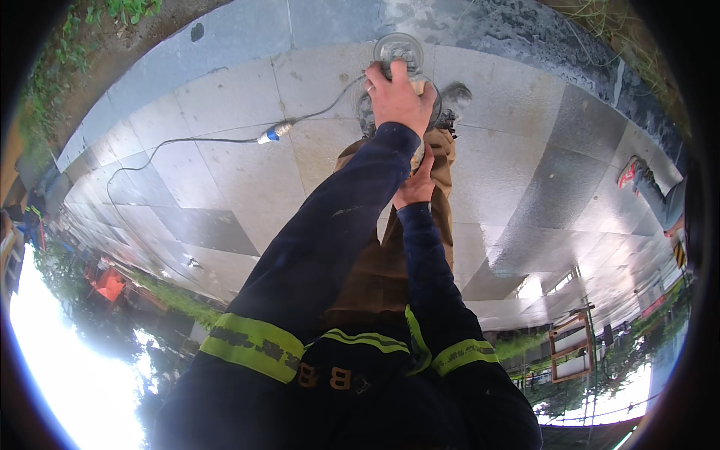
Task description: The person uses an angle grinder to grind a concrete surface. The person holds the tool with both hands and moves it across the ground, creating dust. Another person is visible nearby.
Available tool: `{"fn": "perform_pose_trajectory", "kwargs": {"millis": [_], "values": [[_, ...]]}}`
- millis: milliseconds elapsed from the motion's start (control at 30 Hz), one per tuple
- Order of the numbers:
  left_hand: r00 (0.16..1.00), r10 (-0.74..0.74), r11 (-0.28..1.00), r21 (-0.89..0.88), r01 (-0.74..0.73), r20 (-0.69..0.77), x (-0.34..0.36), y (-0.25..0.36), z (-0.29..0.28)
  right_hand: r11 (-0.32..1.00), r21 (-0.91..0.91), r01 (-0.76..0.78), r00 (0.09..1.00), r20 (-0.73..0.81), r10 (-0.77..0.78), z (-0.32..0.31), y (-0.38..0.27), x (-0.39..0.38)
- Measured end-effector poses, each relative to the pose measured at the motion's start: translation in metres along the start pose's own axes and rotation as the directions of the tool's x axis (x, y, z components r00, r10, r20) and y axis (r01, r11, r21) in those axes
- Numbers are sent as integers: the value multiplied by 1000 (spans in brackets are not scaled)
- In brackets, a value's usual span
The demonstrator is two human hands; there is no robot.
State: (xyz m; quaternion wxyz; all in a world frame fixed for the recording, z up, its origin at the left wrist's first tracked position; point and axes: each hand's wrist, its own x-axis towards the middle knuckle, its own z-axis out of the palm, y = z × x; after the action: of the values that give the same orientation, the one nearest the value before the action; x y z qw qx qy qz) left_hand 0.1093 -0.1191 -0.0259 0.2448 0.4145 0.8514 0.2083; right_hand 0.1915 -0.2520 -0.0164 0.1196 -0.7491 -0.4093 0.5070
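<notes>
Left hand (401, 94) fingers clamped on grinder (401, 60), seemingly.

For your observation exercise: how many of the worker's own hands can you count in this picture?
2. The left hand grips the top of the power tool; the right hand sits lower, partly hidden behind the left forearm.

Two hands (401, 97) (416, 187), one angle grinder (399, 51), one cable (187, 140), one blue plug (274, 133).
</notes>
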Motion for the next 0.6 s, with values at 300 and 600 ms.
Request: {"fn": "perform_pose_trajectory", "kwargs": {"millis": [300,600], "values": [[998,-57,998,27,57,-15,0,-11,-10,997,-77,-17,996,85,24,1,-6,-8],[996,-58,998,13,59,-70,0,-17,-10,994,-96,-44,993,106,54,8,-9,-9]]}}
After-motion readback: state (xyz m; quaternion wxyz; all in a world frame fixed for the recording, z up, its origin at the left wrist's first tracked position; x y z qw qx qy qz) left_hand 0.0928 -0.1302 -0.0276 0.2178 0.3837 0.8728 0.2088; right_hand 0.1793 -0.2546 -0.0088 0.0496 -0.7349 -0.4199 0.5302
